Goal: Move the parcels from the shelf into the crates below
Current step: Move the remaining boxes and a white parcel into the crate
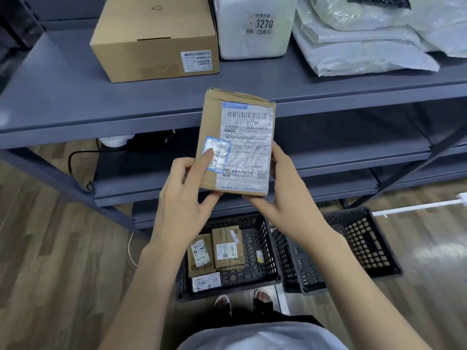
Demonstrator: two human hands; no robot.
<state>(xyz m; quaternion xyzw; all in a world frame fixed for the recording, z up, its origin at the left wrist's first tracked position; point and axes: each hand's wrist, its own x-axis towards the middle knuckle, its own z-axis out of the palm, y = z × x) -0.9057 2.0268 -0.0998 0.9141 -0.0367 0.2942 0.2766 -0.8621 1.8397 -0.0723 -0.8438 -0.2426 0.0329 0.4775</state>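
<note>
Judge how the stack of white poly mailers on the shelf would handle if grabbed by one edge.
The white poly mailers look soft and creased, so probably floppy, sagging from one edge. Their glossy plastic may be slippery, and stacked loosely they could slide apart on the shelf.

Both bare forearms reach up and forward from the bottom of the view, wrists angled in toward each other. The left hand (185, 198) has its thumb pressed flat on top, fingers (212, 198) curled underneath. The right hand (283, 195) mirrors it, thumb along the edge; its fingers are mostly hidden, probably wrapped behind.
</note>
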